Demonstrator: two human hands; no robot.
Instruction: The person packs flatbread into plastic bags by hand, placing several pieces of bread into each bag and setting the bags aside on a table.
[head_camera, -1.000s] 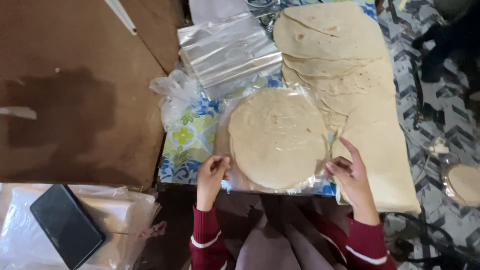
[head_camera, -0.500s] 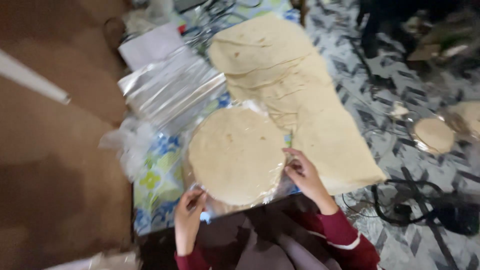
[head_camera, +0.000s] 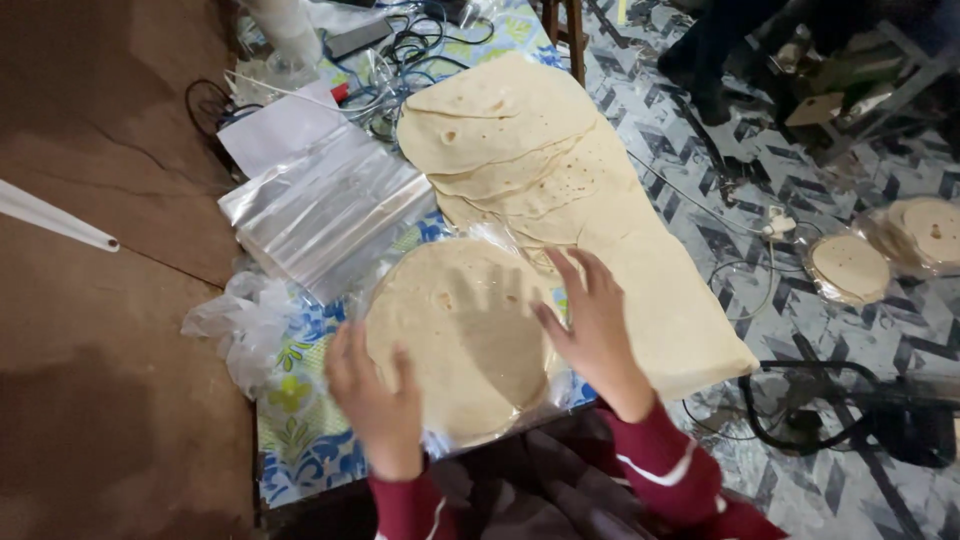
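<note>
A round stack of flatbreads in a clear plastic bag (head_camera: 462, 335) lies on the floral tablecloth (head_camera: 300, 440) in front of me. My left hand (head_camera: 375, 395) grips its near left edge, fingers curled over the plastic. My right hand (head_camera: 595, 325) presses flat on the stack's right side, fingers spread. Just beyond, several loose flatbreads (head_camera: 520, 150) overlap in a long row on a cream cloth (head_camera: 690, 335).
A pile of clear plastic bags (head_camera: 325, 210) lies left of the row, with a crumpled bag (head_camera: 240, 325) nearer me. Cables and white paper (head_camera: 280, 125) clutter the table's far end. Bagged flatbread stacks (head_camera: 848, 268) and cords lie on the patterned floor at right.
The view swung so the table now runs diagonally. My left hand moved up onto the bagged stack's edge, and my right hand slid from its rim onto its top.
</note>
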